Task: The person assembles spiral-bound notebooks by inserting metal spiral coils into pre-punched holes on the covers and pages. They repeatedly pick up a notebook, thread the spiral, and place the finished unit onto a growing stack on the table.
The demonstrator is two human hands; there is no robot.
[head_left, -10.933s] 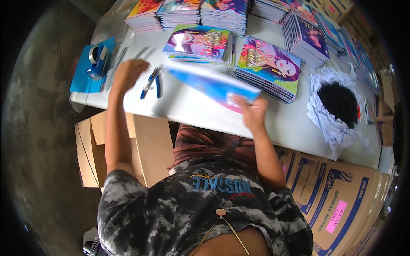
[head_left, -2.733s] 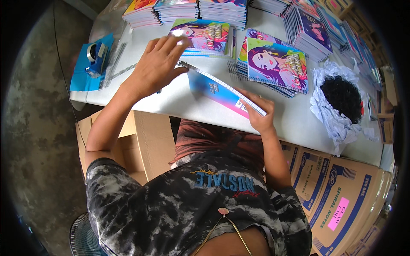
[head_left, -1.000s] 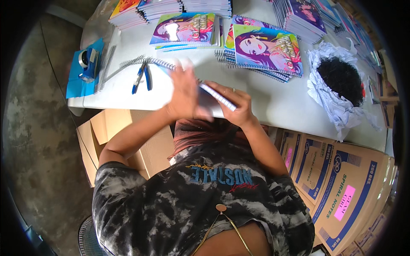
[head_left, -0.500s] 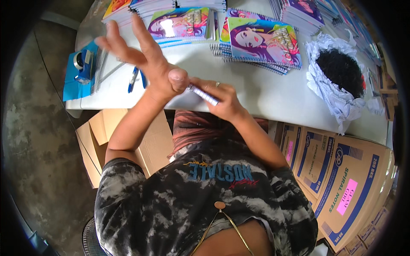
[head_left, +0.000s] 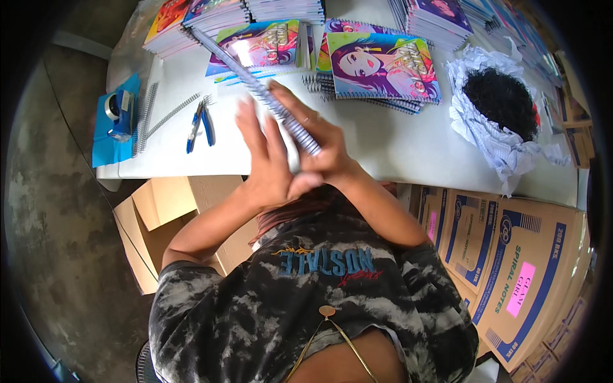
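I hold a spiral-bound notebook (head_left: pixel 255 83) edge-on above the white table (head_left: pixel 396 147), its wire spine running up to the left. My right hand (head_left: pixel 319 140) grips its lower end, and my left hand (head_left: pixel 265 169) presses flat against its side with the fingers spread. Beyond them, stacks of notebooks with bright illustrated covers (head_left: pixel 380 64) lie on the table. Blue-handled pliers (head_left: pixel 198 124) and loose wire coils (head_left: pixel 169 115) lie to the left.
A tape dispenser (head_left: pixel 118 112) sits on blue card at the table's left end. A heap of black scraps on crumpled white paper (head_left: pixel 501 102) lies to the right. Cardboard boxes (head_left: pixel 517 268) stand under the table at the right, and an open box (head_left: pixel 159 223) at the left.
My left hand has come down from raised and spread onto the notebook's side. The notebook now stands tilted higher over the table.
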